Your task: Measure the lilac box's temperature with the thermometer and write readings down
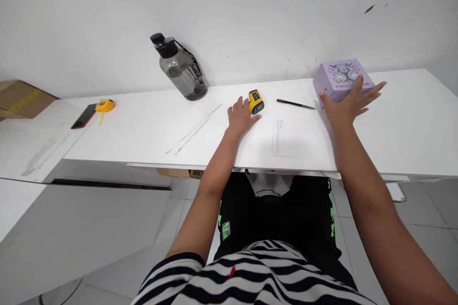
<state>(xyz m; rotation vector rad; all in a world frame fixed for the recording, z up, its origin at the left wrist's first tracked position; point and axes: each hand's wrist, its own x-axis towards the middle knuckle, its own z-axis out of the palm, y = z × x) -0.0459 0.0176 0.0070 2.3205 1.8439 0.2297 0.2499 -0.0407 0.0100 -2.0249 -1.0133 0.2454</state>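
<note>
Pen (294, 103) between yellow device (255, 101) and box (331, 78); bottle (182, 74) near wall (257, 19)

Only word I can really read is FIND, in capitals on the purple box (343, 75); the rest of that line's partly behind the fingers (356, 87). Writing on the white sheet (302, 139) is too faint, the label on the yellow gadget (255, 100) too tiny, markings on the bottle strap (193, 61) just a blur.
</note>
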